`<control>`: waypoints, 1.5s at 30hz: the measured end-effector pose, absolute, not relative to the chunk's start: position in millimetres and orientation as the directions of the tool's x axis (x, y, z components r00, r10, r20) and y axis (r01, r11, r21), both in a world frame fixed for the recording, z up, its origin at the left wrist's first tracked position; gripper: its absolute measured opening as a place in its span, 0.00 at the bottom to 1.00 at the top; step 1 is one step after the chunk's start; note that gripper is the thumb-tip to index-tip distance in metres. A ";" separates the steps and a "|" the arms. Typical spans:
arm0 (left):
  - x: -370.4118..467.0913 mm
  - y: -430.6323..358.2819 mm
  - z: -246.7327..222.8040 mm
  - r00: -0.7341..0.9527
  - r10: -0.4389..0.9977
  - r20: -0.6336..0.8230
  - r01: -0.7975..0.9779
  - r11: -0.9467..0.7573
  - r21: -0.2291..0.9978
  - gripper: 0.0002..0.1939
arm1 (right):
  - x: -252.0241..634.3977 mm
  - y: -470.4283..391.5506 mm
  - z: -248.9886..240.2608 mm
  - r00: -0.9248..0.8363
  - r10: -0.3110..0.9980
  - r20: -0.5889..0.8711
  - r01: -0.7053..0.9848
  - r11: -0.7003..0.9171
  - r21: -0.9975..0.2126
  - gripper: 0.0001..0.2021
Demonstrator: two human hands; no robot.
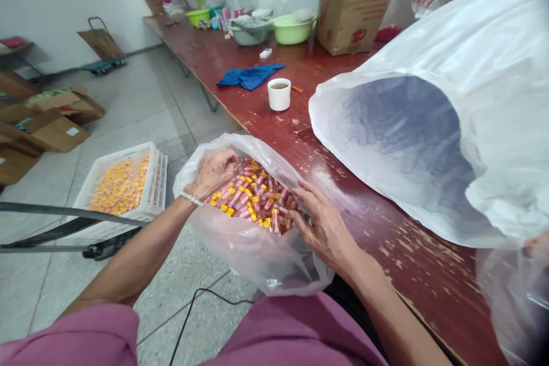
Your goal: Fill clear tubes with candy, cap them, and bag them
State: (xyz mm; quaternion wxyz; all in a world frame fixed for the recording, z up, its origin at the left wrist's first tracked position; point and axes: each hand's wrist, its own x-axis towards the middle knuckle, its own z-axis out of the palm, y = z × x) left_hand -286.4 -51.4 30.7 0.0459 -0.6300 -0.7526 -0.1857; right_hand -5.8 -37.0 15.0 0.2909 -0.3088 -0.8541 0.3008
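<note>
A translucent plastic bag (253, 263) stands open in front of me, beside the table edge. Inside it lie many small clear tubes (257, 194) with yellow caps and pinkish contents. My left hand (217, 171), with a beaded bracelet at the wrist, reaches over the bag's left rim; its fingers are curled, and what they hold, if anything, is hidden. At the right side of the bag is my right hand (323, 223), fingers apart and stretched out, resting along the rim and against the tubes.
A large white bag (493, 80) lies mouth toward me on the red table (334, 171). Nearby are a white cup (279, 95), a blue cloth (249, 76), basins (294, 30) and a carton (355, 0). A white crate (156, 183) of tubes, a black cable (193, 303) and boxes occupy the floor.
</note>
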 end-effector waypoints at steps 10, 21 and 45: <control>-221.0 -39.3 63.9 -0.110 0.839 0.533 0.838 -0.210 0.503 0.09 | 100.4 -57.0 35.0 -0.462 0.840 0.285 0.452 0.500 -0.739 0.13; -41.9 136.7 52.8 0.369 0.861 0.351 0.839 -0.471 0.273 0.20 | 162.6 80.0 35.3 -0.060 0.987 0.147 0.872 0.123 -0.473 0.22; 23.7 165.5 -8.4 0.279 0.942 0.188 0.909 -0.322 0.263 0.32 | 204.4 123.3 21.3 0.060 0.990 0.125 0.949 -0.017 -0.316 0.28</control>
